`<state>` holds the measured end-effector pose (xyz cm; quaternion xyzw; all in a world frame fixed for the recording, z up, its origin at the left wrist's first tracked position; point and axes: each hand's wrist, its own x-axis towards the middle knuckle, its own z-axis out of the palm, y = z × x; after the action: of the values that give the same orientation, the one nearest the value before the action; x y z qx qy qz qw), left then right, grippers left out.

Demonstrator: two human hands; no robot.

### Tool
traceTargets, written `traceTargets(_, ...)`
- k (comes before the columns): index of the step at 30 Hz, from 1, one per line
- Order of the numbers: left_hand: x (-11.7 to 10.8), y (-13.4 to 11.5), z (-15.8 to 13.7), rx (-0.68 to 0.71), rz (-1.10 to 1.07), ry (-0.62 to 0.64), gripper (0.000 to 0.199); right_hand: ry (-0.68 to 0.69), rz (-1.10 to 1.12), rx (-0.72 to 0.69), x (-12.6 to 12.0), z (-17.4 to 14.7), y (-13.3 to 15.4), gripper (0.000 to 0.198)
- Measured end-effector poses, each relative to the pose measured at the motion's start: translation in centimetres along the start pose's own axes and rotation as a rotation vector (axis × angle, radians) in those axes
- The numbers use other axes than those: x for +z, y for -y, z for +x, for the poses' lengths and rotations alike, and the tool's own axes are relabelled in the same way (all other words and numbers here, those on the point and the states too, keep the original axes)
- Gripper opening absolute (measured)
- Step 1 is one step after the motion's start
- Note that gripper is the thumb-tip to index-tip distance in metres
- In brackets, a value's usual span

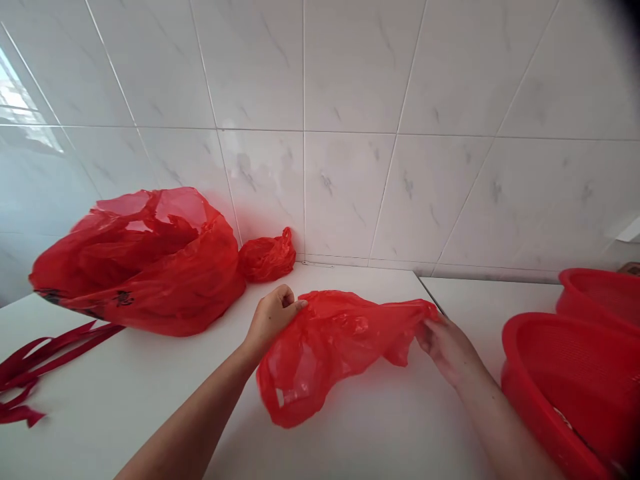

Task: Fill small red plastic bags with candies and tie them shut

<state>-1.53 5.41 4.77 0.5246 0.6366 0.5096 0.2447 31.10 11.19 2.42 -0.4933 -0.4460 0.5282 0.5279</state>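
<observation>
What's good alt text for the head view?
The left hand and right hand hold a red bag over a white counter. Behind and left sit a big bag and a small bag; at right, red baskets.

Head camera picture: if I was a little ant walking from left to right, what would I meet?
Big red bag → small crumpled red bag → held red bag → right hand → nearer red basket.

Head cam, fwd/dn, near; top R unclear.
</observation>
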Motion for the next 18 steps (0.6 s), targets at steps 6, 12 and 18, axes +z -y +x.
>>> traceTargets(6, 1.6, 0.8, -1.7, -0.018, -0.012, 0.07, 0.018, -0.448, -0.336, -0.521, 2.0, -4.9, 4.1, 0.026)
traceTargets(12, 3.0, 0.9, -3.4, -0.132, -0.315, 0.264, 0.028, 0.402, -0.931, -0.568, 7.6, -7.4, 0.3, 0.021)
traceTargets(18, -2.5, 0.7, -1.7, -0.098, -0.231, -0.119, 0.035, 0.256, -1.107, -0.406, 4.1, -3.9, -1.9, 0.016)
